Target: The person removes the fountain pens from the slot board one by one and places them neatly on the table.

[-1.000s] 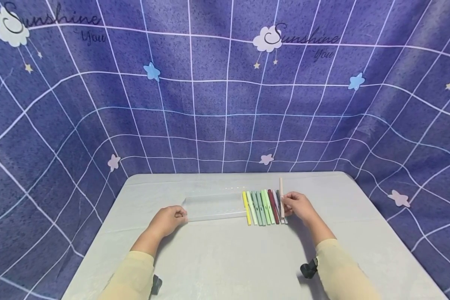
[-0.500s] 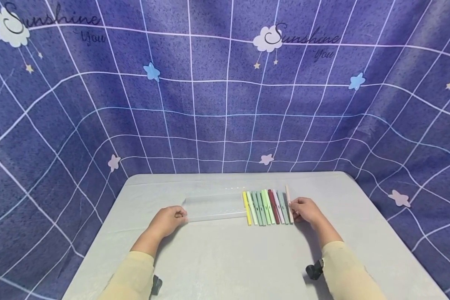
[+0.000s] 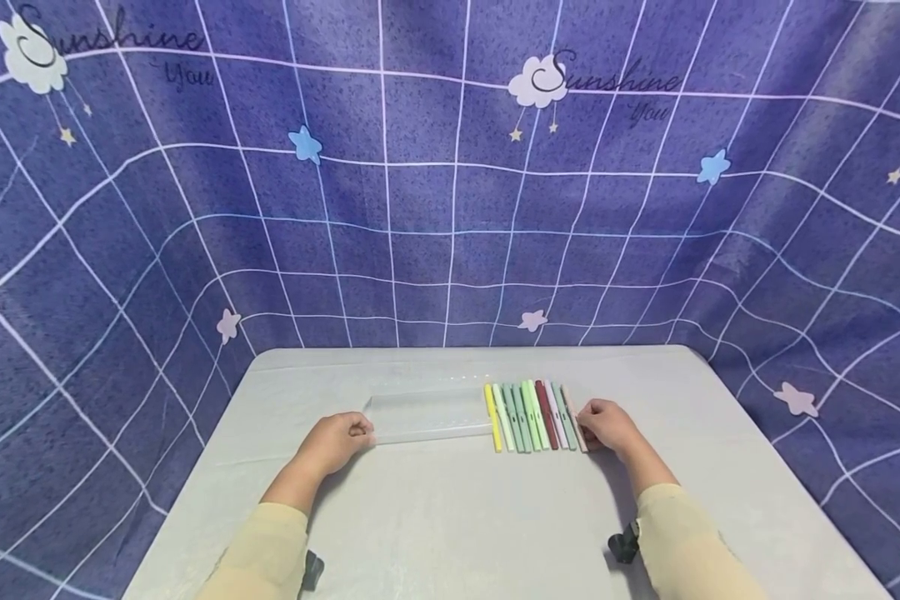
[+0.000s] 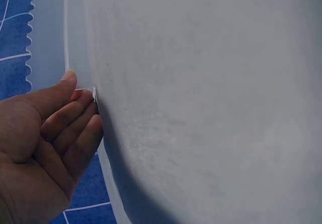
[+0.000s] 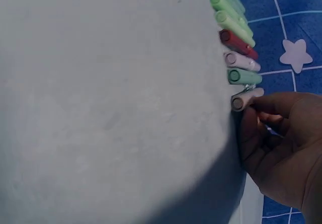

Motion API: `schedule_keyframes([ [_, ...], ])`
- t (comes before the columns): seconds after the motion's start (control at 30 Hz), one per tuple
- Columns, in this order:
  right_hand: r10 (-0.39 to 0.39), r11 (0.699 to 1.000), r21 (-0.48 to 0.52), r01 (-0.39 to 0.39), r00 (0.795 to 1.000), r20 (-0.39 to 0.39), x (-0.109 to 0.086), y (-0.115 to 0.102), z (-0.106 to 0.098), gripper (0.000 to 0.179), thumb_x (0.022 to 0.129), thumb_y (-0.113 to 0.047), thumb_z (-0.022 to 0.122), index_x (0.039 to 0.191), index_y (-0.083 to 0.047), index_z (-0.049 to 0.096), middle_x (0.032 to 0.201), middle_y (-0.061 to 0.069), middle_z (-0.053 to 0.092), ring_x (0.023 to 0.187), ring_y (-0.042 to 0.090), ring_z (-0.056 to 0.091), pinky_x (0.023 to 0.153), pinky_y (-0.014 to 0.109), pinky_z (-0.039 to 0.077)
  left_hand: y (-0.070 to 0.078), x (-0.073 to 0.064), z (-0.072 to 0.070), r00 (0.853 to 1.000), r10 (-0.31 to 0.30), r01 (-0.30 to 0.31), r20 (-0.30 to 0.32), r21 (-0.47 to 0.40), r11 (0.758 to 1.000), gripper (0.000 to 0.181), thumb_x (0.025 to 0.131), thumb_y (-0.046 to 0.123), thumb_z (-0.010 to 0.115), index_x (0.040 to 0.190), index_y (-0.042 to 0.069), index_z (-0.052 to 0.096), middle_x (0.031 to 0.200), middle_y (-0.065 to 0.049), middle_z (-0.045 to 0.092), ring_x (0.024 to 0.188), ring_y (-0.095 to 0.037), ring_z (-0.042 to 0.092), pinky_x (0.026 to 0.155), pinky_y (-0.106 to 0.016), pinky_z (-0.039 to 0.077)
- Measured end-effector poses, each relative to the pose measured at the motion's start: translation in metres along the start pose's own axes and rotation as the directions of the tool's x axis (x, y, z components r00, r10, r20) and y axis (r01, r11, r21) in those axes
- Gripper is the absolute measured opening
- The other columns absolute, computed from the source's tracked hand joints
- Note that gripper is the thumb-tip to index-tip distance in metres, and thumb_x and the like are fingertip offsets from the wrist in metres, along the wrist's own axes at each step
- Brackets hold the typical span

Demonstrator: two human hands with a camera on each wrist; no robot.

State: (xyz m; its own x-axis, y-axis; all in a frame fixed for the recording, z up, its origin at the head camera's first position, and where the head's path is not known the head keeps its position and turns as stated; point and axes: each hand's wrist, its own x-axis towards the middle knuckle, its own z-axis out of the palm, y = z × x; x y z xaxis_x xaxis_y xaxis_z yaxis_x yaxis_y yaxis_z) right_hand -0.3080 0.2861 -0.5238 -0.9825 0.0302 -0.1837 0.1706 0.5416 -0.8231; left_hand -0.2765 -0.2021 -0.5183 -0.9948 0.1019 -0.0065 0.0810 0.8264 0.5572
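A shallow clear plastic case (image 3: 431,432) lies left of centre on the table. My left hand (image 3: 336,439) pinches its left end, thumb on one side and fingertips at the edge in the left wrist view. To the right, a row of slim markers lies side by side, from a yellow marker (image 3: 492,417) through pale green and grey-green ones to a dark red marker (image 5: 236,44), a lilac marker (image 5: 241,61) and a green marker (image 5: 244,77). At the row's right end, my right hand (image 3: 609,425) pinches a pale pink marker (image 5: 240,101) beside the green one.
The pale table (image 3: 450,517) has a rounded far edge. A purple grid-patterned curtain (image 3: 420,200) hangs behind it and along both sides. The yellow marker overlaps the right end of the clear case in the head view.
My right hand has brought the pale pink marker rightward and down, from over the row to the row's right end, alongside the green marker. My left hand stays on the case.
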Motion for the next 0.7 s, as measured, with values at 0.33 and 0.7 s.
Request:
schedule_keyframes([
  [0.33, 0.006, 0.999, -0.050, -0.007, 1.000, -0.007, 0.0018, 0.0034, 0.0026, 0.013, 0.092, -0.012, 0.056, 0.087, 0.000, 0.055, 0.073, 0.008, 0.060, 0.063, 0.016, 0.059, 0.056, 0.031, 0.056, -0.0006, 0.0005, 0.0006, 1.000, 0.019, -0.019, 0.008, 0.003, 1.000, 0.011, 0.088, 0.026, 0.073, 0.097, 0.019, 0.070, 0.088, 0.007, 0.071, 0.086, -0.014, 0.063, 0.088, -0.043, 0.051],
  [0.7, -0.020, 0.989, -0.146, 0.015, 0.999, -0.035, 0.0010, 0.0006, 0.0029, 0.016, 0.090, -0.018, 0.059, 0.085, -0.004, 0.054, 0.074, 0.006, 0.056, 0.066, 0.016, 0.057, 0.058, 0.029, 0.056, -0.0002, 0.0009, -0.0011, 1.000, 0.025, -0.025, 0.010, 0.011, 1.000, 0.012, 0.089, 0.026, 0.072, 0.099, 0.018, 0.071, 0.092, 0.005, 0.071, 0.091, -0.017, 0.064, 0.091, -0.045, 0.050],
])
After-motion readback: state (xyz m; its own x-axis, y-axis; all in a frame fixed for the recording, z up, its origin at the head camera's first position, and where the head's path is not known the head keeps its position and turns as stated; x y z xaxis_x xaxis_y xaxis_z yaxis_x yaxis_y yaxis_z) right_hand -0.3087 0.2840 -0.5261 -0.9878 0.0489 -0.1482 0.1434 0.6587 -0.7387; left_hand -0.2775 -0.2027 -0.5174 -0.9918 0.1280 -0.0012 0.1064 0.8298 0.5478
